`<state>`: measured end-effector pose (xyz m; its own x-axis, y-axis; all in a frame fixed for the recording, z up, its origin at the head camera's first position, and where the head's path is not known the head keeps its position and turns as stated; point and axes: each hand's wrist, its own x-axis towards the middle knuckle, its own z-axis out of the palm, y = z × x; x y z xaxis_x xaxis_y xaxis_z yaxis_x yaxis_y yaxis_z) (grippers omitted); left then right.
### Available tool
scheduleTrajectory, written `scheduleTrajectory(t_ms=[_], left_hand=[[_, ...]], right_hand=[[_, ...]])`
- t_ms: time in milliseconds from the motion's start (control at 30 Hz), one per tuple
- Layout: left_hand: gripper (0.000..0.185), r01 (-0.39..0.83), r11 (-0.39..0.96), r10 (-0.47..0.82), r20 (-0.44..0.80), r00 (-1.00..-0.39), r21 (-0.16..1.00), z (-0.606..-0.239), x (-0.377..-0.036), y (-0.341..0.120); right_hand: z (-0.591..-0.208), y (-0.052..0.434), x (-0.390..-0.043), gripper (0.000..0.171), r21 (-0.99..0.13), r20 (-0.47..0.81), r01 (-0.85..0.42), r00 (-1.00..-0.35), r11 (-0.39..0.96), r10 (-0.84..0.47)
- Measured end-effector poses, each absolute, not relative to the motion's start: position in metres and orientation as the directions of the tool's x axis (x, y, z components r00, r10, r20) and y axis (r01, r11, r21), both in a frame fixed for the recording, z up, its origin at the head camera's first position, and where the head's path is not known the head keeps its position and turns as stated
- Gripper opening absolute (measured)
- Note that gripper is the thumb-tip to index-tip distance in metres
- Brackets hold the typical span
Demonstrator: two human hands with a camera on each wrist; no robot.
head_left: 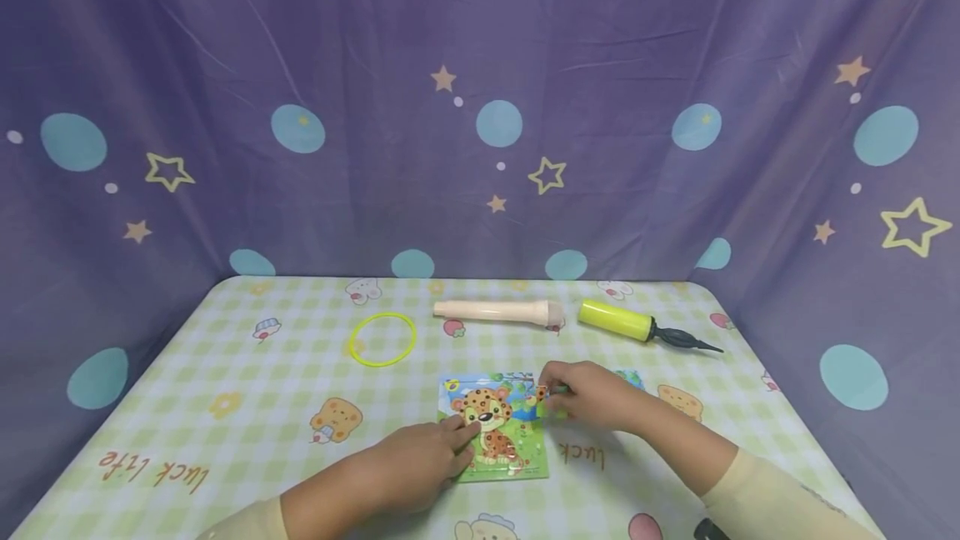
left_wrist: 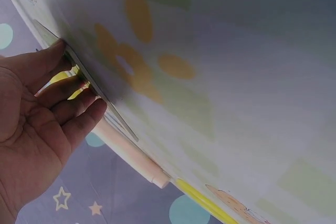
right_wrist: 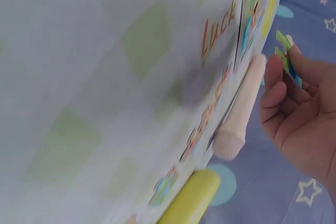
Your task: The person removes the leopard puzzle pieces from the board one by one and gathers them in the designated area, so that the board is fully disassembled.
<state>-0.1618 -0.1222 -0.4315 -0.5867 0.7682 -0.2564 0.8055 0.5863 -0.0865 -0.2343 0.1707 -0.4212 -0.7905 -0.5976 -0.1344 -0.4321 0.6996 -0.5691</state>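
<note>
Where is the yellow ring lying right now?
In the head view the yellow ring lies flat on the checked tablecloth, left of centre, just left of the cream tube and beyond the leopard puzzle.

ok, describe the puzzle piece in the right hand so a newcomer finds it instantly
Start at the checked tablecloth, near its front edge, where the leopard puzzle board lies under both hands. At the board's right edge, the right hand pinches the puzzle piece. It is small, flat and green-blue, the only piece lifted off the board.
</note>
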Motion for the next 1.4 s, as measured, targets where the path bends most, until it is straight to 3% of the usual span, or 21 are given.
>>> scheduleTrajectory(t_ms=[400, 833, 1100, 1400], left_hand=[[0.041, 0.800, 0.597, 0.763, -0.263, -0.590, -0.061, -0.430, -0.161, -0.121], [0.042, 0.785, 0.618, 0.749, -0.276, -0.603, -0.039, -0.430, -0.161, -0.122], [0.042, 0.786, 0.617, 0.748, -0.279, -0.603, -0.042, -0.429, -0.160, -0.122], [0.041, 0.793, 0.607, 0.758, -0.265, -0.596, -0.047, -0.429, -0.160, -0.123]], right_hand=[[-0.418, 0.226, -0.241, 0.007, -0.597, -0.131, -0.361, -0.837, 0.716, -0.531], [-0.430, 0.263, -0.239, 0.008, -0.608, -0.245, -0.232, -0.855, 0.759, -0.457], [-0.440, 0.273, -0.235, 0.014, -0.549, -0.299, -0.143, -0.886, 0.823, -0.353], [-0.442, 0.281, -0.234, 0.033, -0.488, -0.305, -0.079, -0.918, 0.869, -0.254]])
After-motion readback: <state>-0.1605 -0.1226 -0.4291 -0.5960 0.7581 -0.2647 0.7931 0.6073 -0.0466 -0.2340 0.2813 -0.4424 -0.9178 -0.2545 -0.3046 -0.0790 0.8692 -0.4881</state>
